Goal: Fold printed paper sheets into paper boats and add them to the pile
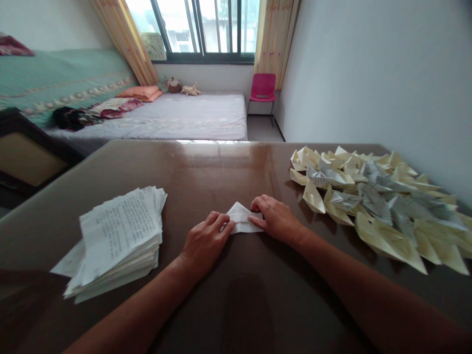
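A small sheet of printed paper [241,219], folded to a point at the top with a strip along its lower edge, lies on the brown table [206,172] in front of me. My left hand [206,238] pinches its left end, thumb and fingers closed on the paper. At the right end my right hand [276,219] grips it, with the thumb along the lower strip and the fingers curled over the corner. Both fingertip areas partly hide the paper's ends.
To the left is a stack of printed sheets [120,231]. Many folded paper boats [387,233], cream and white, crowd the table's right side by the wall. Beyond the table stand a bed [206,115] and a pink chair [263,88]; a dark wooden chair [33,152] is at left.
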A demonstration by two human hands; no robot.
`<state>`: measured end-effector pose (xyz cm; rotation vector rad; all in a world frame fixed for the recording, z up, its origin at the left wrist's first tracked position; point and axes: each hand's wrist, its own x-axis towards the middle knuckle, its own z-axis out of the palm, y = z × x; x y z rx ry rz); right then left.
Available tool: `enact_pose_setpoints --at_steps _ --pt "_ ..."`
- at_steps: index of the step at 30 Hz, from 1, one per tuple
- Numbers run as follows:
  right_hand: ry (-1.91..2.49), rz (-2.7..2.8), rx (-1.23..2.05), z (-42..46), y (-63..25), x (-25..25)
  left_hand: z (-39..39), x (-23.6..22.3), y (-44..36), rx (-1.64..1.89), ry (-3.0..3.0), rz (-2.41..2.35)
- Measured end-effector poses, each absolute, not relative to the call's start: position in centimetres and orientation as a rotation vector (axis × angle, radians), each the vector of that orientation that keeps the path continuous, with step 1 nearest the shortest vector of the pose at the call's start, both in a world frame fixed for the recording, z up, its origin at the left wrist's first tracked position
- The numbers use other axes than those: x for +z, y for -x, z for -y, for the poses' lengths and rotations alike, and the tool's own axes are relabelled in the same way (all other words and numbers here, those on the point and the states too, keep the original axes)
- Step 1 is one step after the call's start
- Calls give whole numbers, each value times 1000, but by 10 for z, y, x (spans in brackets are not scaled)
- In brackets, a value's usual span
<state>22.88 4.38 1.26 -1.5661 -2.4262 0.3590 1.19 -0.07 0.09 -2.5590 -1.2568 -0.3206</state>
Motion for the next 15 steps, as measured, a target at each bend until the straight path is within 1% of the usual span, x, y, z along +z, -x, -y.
enact_pose_setpoints --at_steps 3,10,15 --pt "1612 2457 407 -46 -231 15 0 -1 -13 -370 2627 1194" --pt "1555 2469 543 -54 -237 11 0 0 -16 -318 2634 1208" --pt "1567 2451 376 -51 -242 15 -6 1 -20 -278 2609 1283"
